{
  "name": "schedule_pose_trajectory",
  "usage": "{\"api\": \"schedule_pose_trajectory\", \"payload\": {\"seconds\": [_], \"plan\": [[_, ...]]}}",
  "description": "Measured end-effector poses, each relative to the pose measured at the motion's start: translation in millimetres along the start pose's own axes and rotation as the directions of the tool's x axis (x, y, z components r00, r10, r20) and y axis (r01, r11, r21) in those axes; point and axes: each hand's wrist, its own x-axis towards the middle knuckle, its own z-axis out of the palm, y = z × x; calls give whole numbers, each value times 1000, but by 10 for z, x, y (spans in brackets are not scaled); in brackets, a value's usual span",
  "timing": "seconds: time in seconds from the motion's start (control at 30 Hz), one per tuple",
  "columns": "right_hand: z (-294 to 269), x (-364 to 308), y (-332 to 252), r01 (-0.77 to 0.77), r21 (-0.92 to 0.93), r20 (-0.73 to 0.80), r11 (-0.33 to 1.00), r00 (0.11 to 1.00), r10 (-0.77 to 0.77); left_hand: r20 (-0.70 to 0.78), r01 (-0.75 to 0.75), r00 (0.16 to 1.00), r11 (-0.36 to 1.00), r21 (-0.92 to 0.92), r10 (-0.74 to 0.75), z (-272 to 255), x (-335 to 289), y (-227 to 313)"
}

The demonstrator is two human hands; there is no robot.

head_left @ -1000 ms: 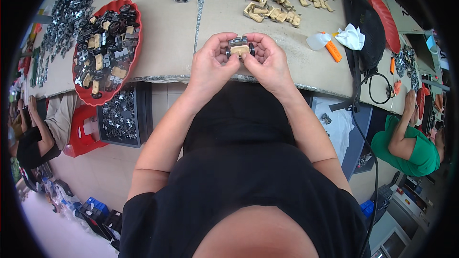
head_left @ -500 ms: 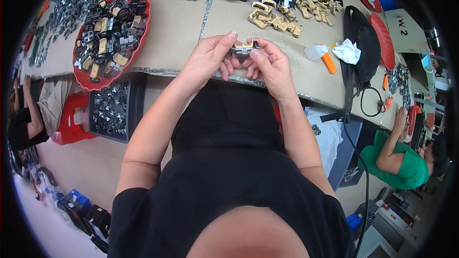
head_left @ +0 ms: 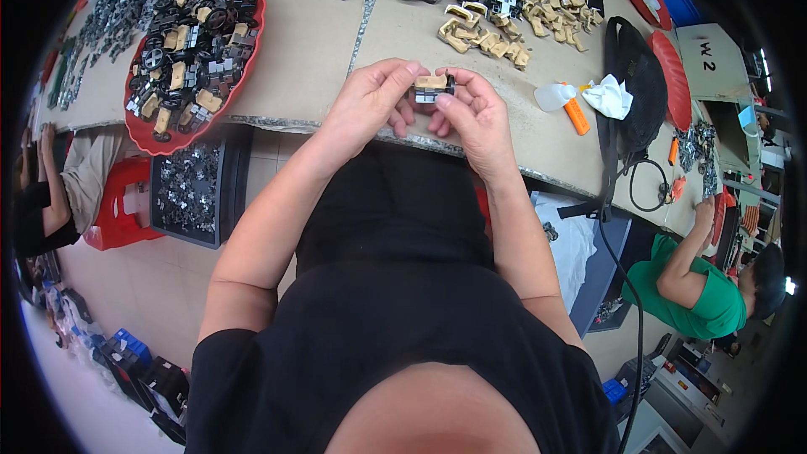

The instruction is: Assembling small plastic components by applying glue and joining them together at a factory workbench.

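While hovering above the counter [head_left: 319, 50], the left hand [head_left: 370, 105] and right hand [head_left: 475, 118] are both pinching, grip closed, one small tan-and-black part [head_left: 433, 87].

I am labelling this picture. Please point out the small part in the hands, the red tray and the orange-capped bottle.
small part [head_left: 433, 87], head view, tan top.
red tray [head_left: 145, 136], head view, lower rim.
orange-capped bottle [head_left: 555, 97], head view, white body.

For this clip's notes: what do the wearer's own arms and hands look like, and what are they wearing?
Both forearms are bare, and so are the left hand and right hand: no gloves, watch or rings visible. Short black sleeves of a black top cover only the upper arms.
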Motion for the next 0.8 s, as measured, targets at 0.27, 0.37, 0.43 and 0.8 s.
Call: {"api": "schedule_pose_trajectory", "payload": {"seconds": [0.27, 0.37, 0.43, 0.8], "plan": [[79, 14, 2, 7, -55, -40, 998, 999, -9, 23, -49, 999, 998, 35, 48, 8, -31, -57], [82, 19, 16, 15, -51, -52, 999, 999, -17, 13, -61, 998, 997, 42, 61, 29, -33, -56], [92, 23, 17, 20, -38, -59, 999, 998, -23, 10, -73, 997, 997, 27, 73, 34, -30, -58], [57, 54, 132, 68, -72, -52, 995, 996, -72, 23, -50, 998, 999, -5, 50, 22, -49, -54]]}}
